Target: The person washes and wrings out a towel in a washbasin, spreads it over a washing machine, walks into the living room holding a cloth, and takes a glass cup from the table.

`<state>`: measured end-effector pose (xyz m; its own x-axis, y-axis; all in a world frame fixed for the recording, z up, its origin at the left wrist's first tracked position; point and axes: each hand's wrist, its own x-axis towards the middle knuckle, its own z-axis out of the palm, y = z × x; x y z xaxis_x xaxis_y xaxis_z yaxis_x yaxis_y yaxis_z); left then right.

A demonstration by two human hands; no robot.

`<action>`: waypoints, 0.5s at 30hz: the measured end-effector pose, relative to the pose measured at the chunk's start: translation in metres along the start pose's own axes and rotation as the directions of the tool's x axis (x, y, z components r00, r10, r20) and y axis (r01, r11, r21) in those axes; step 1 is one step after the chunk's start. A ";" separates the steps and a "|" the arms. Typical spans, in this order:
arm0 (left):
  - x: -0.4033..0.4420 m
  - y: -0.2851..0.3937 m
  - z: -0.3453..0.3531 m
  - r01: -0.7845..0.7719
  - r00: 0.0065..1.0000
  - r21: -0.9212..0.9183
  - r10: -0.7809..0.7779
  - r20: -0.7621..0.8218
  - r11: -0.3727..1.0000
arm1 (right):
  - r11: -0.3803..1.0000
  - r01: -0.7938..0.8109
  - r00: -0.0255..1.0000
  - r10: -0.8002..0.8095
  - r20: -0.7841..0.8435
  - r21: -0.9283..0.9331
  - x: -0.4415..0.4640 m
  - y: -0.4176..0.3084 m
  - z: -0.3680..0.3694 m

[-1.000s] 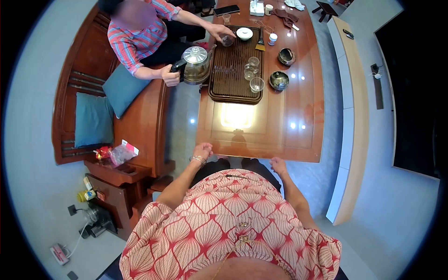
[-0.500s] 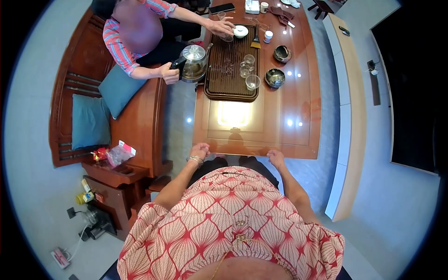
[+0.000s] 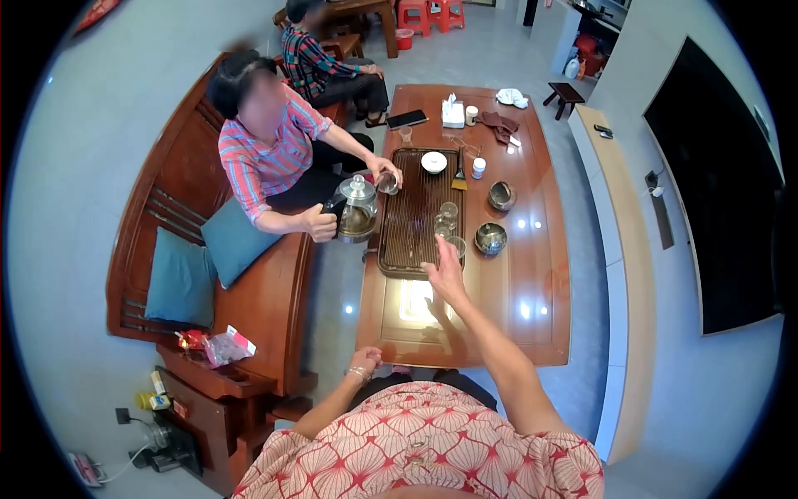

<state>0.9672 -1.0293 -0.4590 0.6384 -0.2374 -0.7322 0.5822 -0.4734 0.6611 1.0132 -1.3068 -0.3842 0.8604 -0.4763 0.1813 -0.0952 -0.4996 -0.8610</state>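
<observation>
My right hand (image 3: 446, 273) is stretched out over the near right corner of the ribbed tea tray (image 3: 407, 270), fingers apart and holding nothing, beside a clear glass cup (image 3: 457, 246). More small glass cups (image 3: 446, 218) stand just beyond it on the tray. My left hand (image 3: 366, 358) is at the table's near left edge, its fingers curled; whether anything is inside cannot be seen. Across the tray's left side, a person in a striped shirt holds a glass kettle (image 3: 357, 214) by its handle in one hand and a glass cup (image 3: 388, 182) in the other.
Two dark bowls (image 3: 490, 239) stand right of the tray. A white lidded bowl (image 3: 433, 162), a brush (image 3: 459, 180) and a white bottle (image 3: 478, 168) are farther back, with a phone (image 3: 406, 120) and tissues (image 3: 453, 113) beyond. Another person sits on the bench.
My right hand has moved forward from the table's near edge to the glass cups and opened. The person has drawn a glass cup toward the kettle. The view has tilted up.
</observation>
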 end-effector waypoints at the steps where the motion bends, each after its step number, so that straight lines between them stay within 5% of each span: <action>1: 0.000 -0.001 -0.002 -0.010 1.000 -0.002 0.010 -0.006 1.000 | 1.000 0.011 1.000 -0.011 -0.003 0.003 0.010 0.001 0.001; 7: -0.009 -0.020 -0.018 0.037 0.995 0.031 -0.034 -0.089 0.999 | 0.997 -0.009 1.000 0.010 0.015 -0.082 0.030 0.020 0.002; 9: -0.013 -0.019 -0.025 0.059 0.995 0.194 -0.041 -0.094 0.979 | 0.990 0.019 1.000 -0.021 -0.014 -0.142 0.032 0.034 0.008; 11: -0.012 -0.035 -0.026 -0.025 0.993 -0.017 0.022 -0.112 1.000 | 0.989 -0.063 0.998 0.067 0.023 -0.130 0.034 0.034 0.008; 15: -0.016 -0.026 -0.018 0.015 0.994 -0.045 -0.019 -0.111 0.999 | 0.989 -0.147 0.988 0.146 0.038 0.014 0.030 0.033 0.014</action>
<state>0.9507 -0.9981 -0.4615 0.6789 -0.1325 -0.7222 0.6134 -0.4382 0.6570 1.0428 -1.3274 -0.4138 0.8557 -0.5163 0.0350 -0.2135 -0.4138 -0.8850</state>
